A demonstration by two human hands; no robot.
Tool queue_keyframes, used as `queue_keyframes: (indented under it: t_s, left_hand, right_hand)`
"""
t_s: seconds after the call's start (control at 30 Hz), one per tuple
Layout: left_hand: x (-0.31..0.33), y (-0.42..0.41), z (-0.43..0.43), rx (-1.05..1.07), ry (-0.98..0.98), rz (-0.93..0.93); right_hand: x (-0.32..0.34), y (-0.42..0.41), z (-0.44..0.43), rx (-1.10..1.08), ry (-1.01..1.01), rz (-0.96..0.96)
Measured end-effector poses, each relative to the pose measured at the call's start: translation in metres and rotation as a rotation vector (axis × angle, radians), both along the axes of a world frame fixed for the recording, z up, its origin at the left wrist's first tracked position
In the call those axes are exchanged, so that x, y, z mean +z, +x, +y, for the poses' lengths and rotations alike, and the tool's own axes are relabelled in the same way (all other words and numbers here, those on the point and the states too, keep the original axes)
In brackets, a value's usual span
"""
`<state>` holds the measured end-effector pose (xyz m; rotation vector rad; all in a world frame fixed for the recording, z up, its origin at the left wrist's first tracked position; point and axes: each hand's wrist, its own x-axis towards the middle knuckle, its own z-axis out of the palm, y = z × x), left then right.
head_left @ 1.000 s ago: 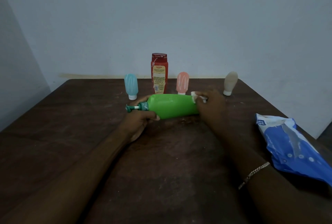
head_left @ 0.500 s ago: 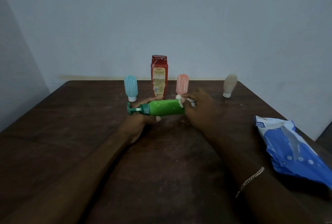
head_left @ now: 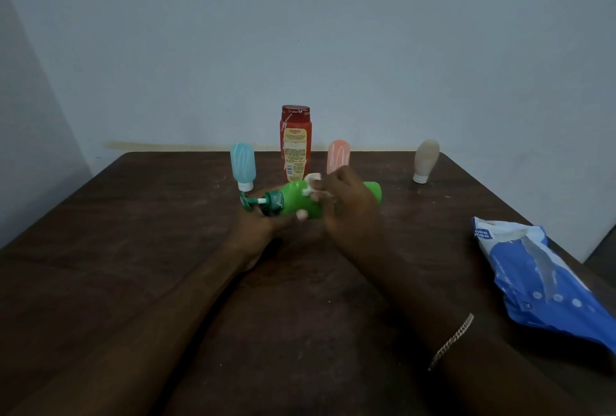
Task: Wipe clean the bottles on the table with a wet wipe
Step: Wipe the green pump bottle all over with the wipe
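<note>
A person holds the green bottle [head_left: 295, 197] sideways just above the desk [head_left: 133, 249], left hand [head_left: 256, 229] fingers curled under its pump end, right hand [head_left: 350, 209] fingers pinching the wipe [head_left: 312, 179] against its body. Wet plastic could slip, and a hard stroke might topple the pink bottle [head_left: 337, 155] close behind.

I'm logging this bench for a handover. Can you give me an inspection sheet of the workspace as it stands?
Surface: dark wooden table, scuffed, with pale specks.
Job's things: green bottle held sideways, pump to the left; white wipe against its body; red bottle, blue tube, pink tube and beige tube upright in a row behind.
Clutter: blue wipes pack at the right edge.
Grippers: left hand grips the green bottle's pump end from below; right hand holds the wipe on the bottle, bracelet on that wrist.
Cables: nothing seen.
Surroundings: pale wall behind.
</note>
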<state>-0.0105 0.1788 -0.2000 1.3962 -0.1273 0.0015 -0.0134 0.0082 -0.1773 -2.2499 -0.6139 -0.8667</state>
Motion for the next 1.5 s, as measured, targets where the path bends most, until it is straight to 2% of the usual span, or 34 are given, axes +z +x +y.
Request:
queue_keyframes:
  t_s: [0.13,0.2,0.27,0.47,0.53,0.67,0.87,0.97,1.07,1.17,1.27,1.37,1.5]
  left_hand:
    - [-0.002,0.003,-0.001,0.022,0.008,-0.053]
    - [-0.003,0.004,0.000,0.024,0.009,-0.042]
    - [-0.002,0.003,-0.001,0.025,0.011,-0.041]
    - [-0.002,0.000,0.002,0.025,0.012,-0.020]
    - [-0.003,0.001,0.002,0.010,0.005,-0.001]
    - [-0.005,0.002,0.000,-0.010,0.043,-0.065]
    - [-0.005,0.000,-0.003,-0.006,0.085,-0.073]
    - [-0.005,-0.001,-0.002,-0.004,0.079,-0.068]
    - [0.001,-0.002,0.000,-0.036,0.070,-0.140]
    - [0.001,0.001,0.001,-0.046,0.074,-0.156]
    - [0.001,0.003,0.001,-0.032,0.083,-0.165]
    - [0.004,0.004,0.002,-0.019,0.062,-0.125]
    - [0.002,0.005,0.004,0.025,-0.022,-0.071]
  right_hand:
    - [-0.007,0.024,-0.036,-0.295,0.173,0.133]
    - [-0.010,0.025,-0.038,-0.337,0.191,0.131]
    - [-0.010,0.016,-0.025,-0.302,0.182,0.113]
    - [-0.002,-0.011,0.022,0.078,0.038,-0.081]
    - [-0.001,-0.008,0.017,0.072,0.015,-0.086]
    - [-0.003,0.001,-0.004,-0.072,0.061,0.018]
    - [0.004,-0.011,0.016,0.115,-0.114,-0.024]
    - [0.005,-0.010,0.022,0.128,-0.161,-0.019]
    - [0.004,0.001,0.001,0.032,-0.123,0.030]
    - [-0.004,0.026,-0.037,-0.168,-0.083,0.145]
    - [-0.017,0.048,-0.060,-0.346,0.059,0.190]
    - [-0.022,0.055,-0.059,-0.388,0.211,0.215]
    - [-0.020,0.055,-0.057,-0.380,0.299,0.259]
